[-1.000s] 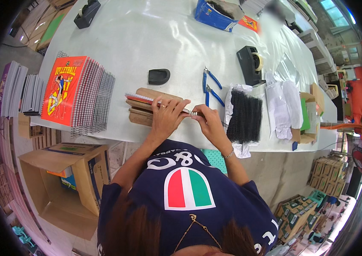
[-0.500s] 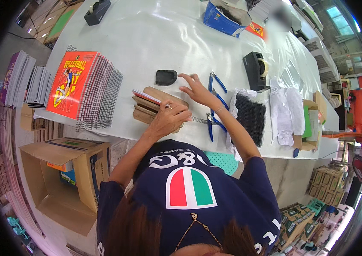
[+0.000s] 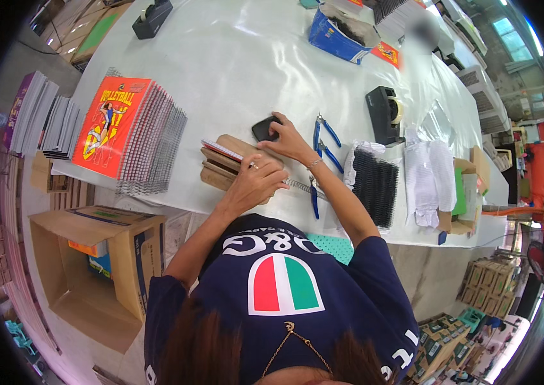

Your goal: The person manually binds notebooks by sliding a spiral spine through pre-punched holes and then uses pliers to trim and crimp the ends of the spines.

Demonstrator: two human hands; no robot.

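A small black, rounded block (image 3: 264, 128) lies on the white table (image 3: 233, 58), just beyond a wooden jig (image 3: 220, 168). Two blue-handled pliers (image 3: 323, 138) lie to its right. The right hand (image 3: 284, 138) rests loosely open on the block; the left hand (image 3: 256, 186) presses, fingers curled, on the jig.

White bench (image 3: 233, 70): spiral notebook stack (image 3: 127, 131), wooden jig (image 3: 227, 168), blue pliers (image 3: 324, 138), tape dispenser (image 3: 384, 115), black binding combs (image 3: 374, 186), blue box (image 3: 342, 32).

Small black oval pad (image 3: 264, 129) flat on white table, beside wooden block (image 3: 230, 168).
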